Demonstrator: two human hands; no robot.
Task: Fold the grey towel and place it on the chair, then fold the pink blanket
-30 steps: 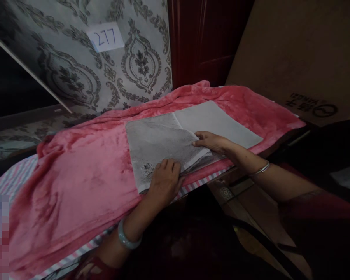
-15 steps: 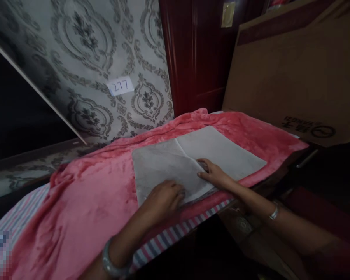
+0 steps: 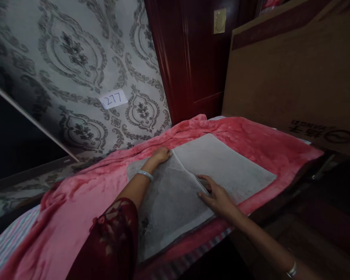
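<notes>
A thin grey cloth [image 3: 175,202] lies on a pink blanket [image 3: 96,217], its left part folded over so that a pale edge runs across the middle. My left hand [image 3: 162,154] is at the far end of that edge, fingers curled and closed on the cloth's corner. Nearer to me, my right hand [image 3: 217,196] grips the same edge, the thumb on the near side and the fingers bent over it. The right part of the cloth lies flat. A dark smudge marks the cloth near its left side.
A striped sheet [image 3: 16,229] shows under the blanket. A large cardboard box [image 3: 294,77] stands at the back right, beside a dark red door [image 3: 201,58]. Patterned wallpaper with a paper marked 277 [image 3: 113,99] is behind. A dark panel [image 3: 20,136] is at left.
My left hand has moved from the near left part of the cloth to the far end of the folded edge. My right hand stays at the edge. The view has shifted slightly.
</notes>
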